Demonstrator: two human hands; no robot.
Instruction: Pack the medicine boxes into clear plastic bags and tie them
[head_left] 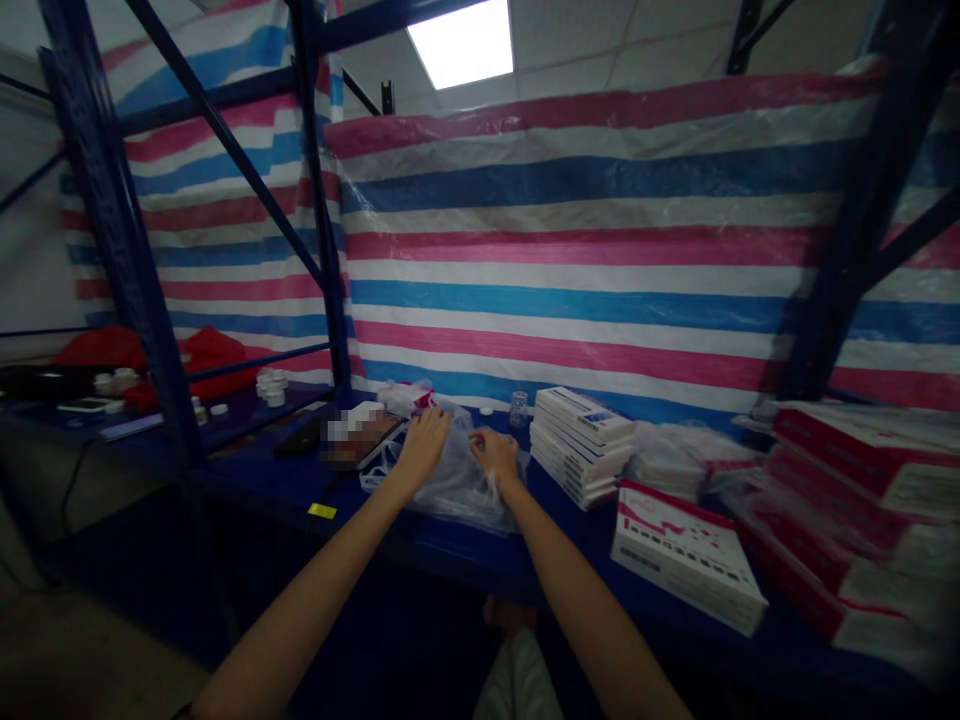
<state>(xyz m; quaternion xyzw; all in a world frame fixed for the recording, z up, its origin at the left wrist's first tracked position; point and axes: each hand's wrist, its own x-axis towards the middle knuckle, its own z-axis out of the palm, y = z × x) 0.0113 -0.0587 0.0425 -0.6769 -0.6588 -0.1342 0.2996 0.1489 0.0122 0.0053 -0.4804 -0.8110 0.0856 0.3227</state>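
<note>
A clear, crumpled plastic bag (461, 490) lies on the blue table surface in front of me, between my two hands. My left hand (426, 442) is at the bag's left side, its fingers bent and closed on the thin plastic. On the right side, my right hand (496, 455) has its fingers curled in a pinch at the bag's edge. Just beyond my left hand sits a small pink-and-white package (412, 398), partly wrapped in clear plastic. A small clear glass or cup (518, 408) stands behind my right hand.
White boxes (577, 450) are stacked at right, beside a pink-and-white box (686, 555) and plastic-wrapped red-and-white boxes (832, 510). A dark phone-like object (301, 434) and a yellow label (322, 511) lie at left. Blue rack posts (844, 270) frame the striped sheet (570, 260).
</note>
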